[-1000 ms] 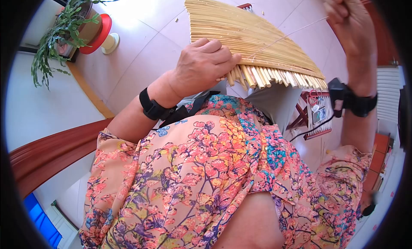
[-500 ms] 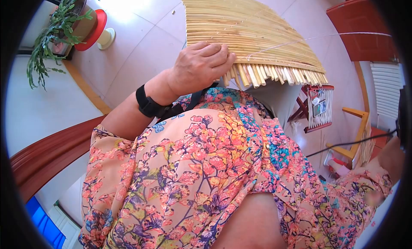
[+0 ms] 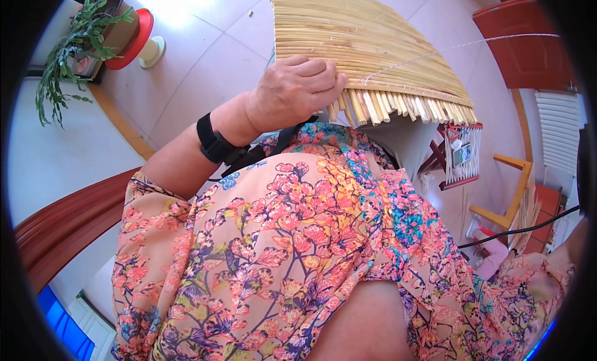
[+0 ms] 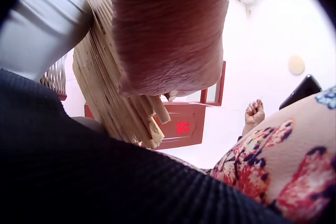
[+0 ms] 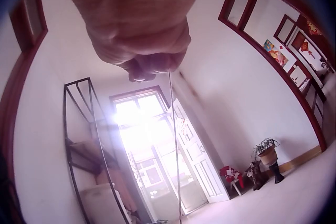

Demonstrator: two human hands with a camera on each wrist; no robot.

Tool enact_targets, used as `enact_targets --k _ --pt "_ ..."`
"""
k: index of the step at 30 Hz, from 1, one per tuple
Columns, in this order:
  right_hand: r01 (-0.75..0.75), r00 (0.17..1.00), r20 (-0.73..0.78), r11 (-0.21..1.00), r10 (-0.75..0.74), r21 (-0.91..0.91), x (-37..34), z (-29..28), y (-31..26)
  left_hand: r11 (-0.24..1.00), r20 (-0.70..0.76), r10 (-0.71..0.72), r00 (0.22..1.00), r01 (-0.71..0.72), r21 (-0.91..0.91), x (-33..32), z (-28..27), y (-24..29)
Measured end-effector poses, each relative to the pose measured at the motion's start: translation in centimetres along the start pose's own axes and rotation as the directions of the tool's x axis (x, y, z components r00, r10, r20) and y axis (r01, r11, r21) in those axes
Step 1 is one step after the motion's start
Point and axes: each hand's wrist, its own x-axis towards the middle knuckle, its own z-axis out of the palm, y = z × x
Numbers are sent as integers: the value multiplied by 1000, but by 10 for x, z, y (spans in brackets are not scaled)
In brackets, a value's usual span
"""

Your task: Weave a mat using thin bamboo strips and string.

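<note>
My left hand (image 3: pixel 297 84) grips the near left edge of a mat of straight pale stalks (image 3: pixel 360 41), its fingers curled over the top. The cut stalk ends (image 3: pixel 379 106) stick out unevenly toward my body. From near that edge a thin white string (image 3: pixel 460 47) runs taut across the mat and off to the right. My right hand (image 5: pixel 142 35) pinches the string between curled fingers in the right wrist view, where the string hangs down from it. Far out to the side, the same hand appears as a fist in the left wrist view. The head view shows only its forearm.
A potted plant (image 3: pixel 81 56) and a red stool (image 3: pixel 134 41) stand at the left. To the right are a folding stool with a phone on it (image 3: pixel 462 154), a yellow wooden frame (image 3: pixel 516 193) and loose stalks (image 3: pixel 528 218). A black cable (image 3: pixel 528 233) crosses by my right arm.
My right hand has swung outward to the right and out of the head view, drawing the string longer across the mat. My left hand keeps its grip on the edge.
</note>
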Motion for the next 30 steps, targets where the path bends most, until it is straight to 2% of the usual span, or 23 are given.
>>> enact_targets --k 10,12,13,15,16,18,19,21,22,24,30 --pt "-131 986 -90 987 140 98 -27 1 10 999 32 -34 999 34 12 3 -10 -6" --pt "-173 980 -80 976 184 129 -42 8 21 996 -12 -87 996 86 -38 3 -12 -5" --pt "-228 973 71 966 221 124 -56 15 28 995 -1 -87 996 87 -40 3 -13 -4" --pt "-319 893 362 943 267 91 -95 33 42 994 31 -107 994 108 -32 7 -17 -3" --pt "-357 822 495 932 281 65 -116 42 48 994 35 -104 994 106 -32 9 -20 -4" --pt "-416 625 726 910 287 -1 -155 61 59 993 -4 -109 994 109 -36 11 -24 -4" --pt "-397 601 763 918 238 26 -172 69 62 993 1 -109 994 108 -36 12 -25 -5" --pt "-136 686 727 988 38 76 -199 79 73 998 -57 -63 996 64 5 15 -27 -9" --pt "-137 692 721 987 38 80 -210 82 74 998 -52 -56 997 56 6 17 -28 -9" --pt "-452 645 724 886 242 107 -224 87 72 998 -61 -59 996 60 11 21 -29 -9" --pt "-661 607 663 742 439 113 -225 89 65 997 -56 -79 995 80 7 31 -36 -6"
